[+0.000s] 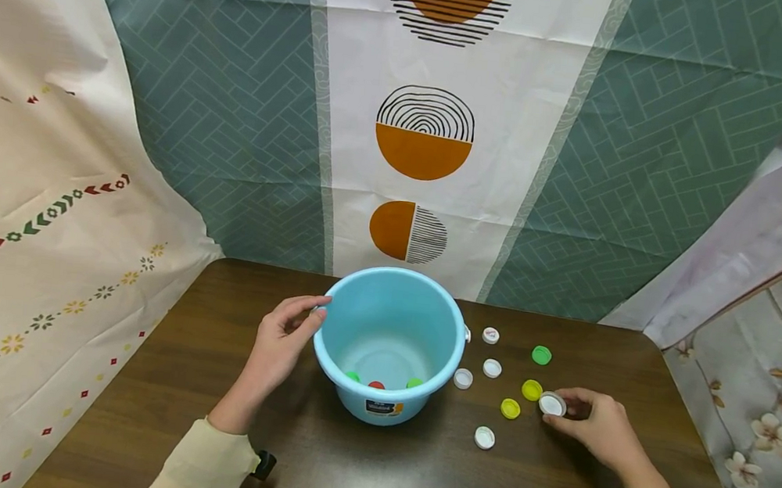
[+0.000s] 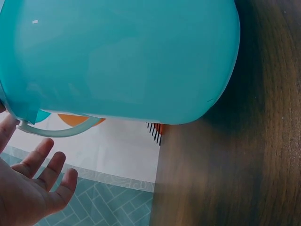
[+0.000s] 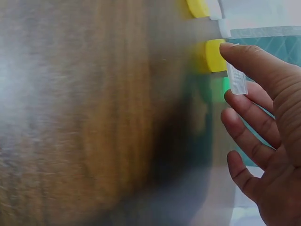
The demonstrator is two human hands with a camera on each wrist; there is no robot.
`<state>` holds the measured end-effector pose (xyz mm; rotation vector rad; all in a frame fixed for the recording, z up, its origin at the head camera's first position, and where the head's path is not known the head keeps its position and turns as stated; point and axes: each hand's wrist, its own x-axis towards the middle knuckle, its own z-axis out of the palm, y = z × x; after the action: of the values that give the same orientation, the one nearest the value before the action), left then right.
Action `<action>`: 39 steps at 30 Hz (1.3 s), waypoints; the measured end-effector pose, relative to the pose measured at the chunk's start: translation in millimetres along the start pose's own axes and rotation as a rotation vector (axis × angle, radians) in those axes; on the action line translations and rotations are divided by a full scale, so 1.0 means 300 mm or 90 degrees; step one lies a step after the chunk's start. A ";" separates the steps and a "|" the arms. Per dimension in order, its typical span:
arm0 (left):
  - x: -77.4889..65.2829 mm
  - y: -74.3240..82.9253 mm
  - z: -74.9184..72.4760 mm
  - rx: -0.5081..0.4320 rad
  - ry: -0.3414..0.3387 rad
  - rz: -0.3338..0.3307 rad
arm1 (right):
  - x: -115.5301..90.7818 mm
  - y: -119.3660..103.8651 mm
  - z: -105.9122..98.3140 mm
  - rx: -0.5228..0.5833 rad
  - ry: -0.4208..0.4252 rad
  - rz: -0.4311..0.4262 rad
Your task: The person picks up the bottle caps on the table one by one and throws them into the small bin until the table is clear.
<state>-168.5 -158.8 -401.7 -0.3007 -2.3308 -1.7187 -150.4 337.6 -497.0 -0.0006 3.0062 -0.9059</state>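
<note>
A light blue bucket (image 1: 391,330) stands upright on the brown table. My left hand (image 1: 285,336) pinches its rim at the left side, and in the left wrist view three fingers (image 2: 55,165) spread loose below the bucket's pale handle (image 2: 61,130). Inside at the bottom lie two green caps and a red cap (image 1: 376,385). To the right, my right hand (image 1: 593,422) pinches a white bottle cap (image 1: 552,404) between thumb and fingers, tilted with its hollow side showing. A yellow cap (image 1: 532,390) lies right beside it.
Between bucket and right hand, several loose caps are scattered: white caps (image 1: 491,368), a lower white cap (image 1: 484,438), another yellow cap (image 1: 510,409) and a green cap (image 1: 541,355). Patterned cloth (image 1: 539,243) hangs behind the table's (image 1: 368,477) far edge.
</note>
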 end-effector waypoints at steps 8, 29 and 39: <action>-0.002 0.000 -0.001 -0.005 0.004 -0.008 | 0.018 -0.036 -0.050 0.032 0.037 -0.027; 0.002 0.001 0.005 0.004 0.015 -0.008 | 0.113 -0.207 -0.168 0.047 0.136 -0.078; 0.002 -0.002 0.002 0.005 0.012 -0.008 | 0.152 -0.343 -0.186 0.087 0.113 -0.102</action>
<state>-169.4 -158.4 -402.1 -0.2682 -2.3299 -1.7111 -196.2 282.7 -393.7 -0.1731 3.1349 -1.1849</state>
